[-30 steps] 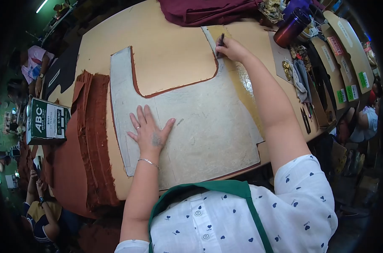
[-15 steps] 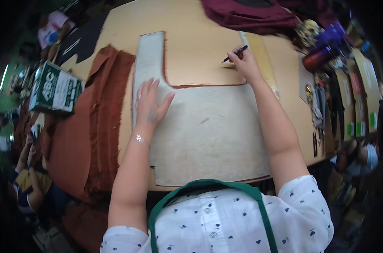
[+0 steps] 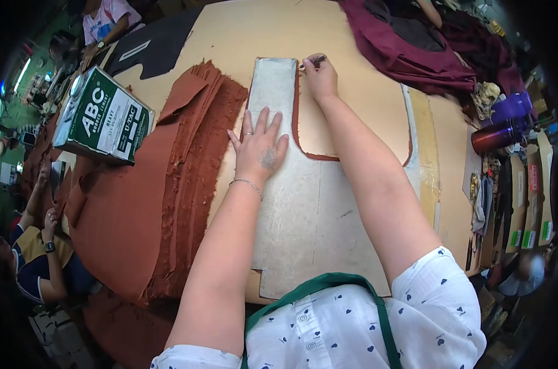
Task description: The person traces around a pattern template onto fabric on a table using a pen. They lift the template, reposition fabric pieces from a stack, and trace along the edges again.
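A pale grey U-shaped pattern board [image 3: 303, 215] lies flat on the table, with a thin rim of rust-brown material [image 3: 295, 120] showing beneath it along the inner cutout. Fingers spread, my left hand [image 3: 260, 149] presses flat on the board's left arm. My right hand [image 3: 321, 81] grips a dark pen [image 3: 314, 61] just right of that arm's upper end. The pen's tip is close to the inner edge; whether it touches cannot be made out.
Left of the board lies a stack of rust-brown sheets [image 3: 187, 178] with ragged edges, and a green-and-white ABC rubber cement can [image 3: 104, 117] stands there. Maroon cloth [image 3: 408, 55] and a purple-red tumbler [image 3: 497, 136] are at the right. Other people sit at the left.
My right hand has moved with the pen from the cutout's right side to the left arm's upper inner edge. My left hand stays on the board, fingers more spread. The view has shifted.
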Tool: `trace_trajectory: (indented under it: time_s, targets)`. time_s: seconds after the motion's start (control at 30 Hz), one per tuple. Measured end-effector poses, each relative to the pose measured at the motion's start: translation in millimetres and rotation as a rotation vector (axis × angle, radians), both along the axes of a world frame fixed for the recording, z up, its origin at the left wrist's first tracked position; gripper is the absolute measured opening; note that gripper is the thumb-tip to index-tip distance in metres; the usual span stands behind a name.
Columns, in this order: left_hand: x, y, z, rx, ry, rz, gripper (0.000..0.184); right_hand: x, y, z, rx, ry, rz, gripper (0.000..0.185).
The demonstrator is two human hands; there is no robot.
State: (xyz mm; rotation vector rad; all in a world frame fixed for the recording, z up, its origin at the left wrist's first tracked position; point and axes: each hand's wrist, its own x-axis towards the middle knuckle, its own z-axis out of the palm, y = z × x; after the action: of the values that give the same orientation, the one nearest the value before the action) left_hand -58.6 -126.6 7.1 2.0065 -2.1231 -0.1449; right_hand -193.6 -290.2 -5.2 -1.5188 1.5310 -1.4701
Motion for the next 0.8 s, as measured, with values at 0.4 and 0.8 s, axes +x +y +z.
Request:
trace_trajectory:
  time_s: [0.4,0.8]
  targets:
    - [3,2,-3,-0.052,0.055,-0.006,0.046,3,136,12,-0.092,0.286,0.265,0.010]
    - [-1,1,-3,-0.026,0.014,0.014,0.047,-128,200,28,0.142,0.391,0.245,0.012]
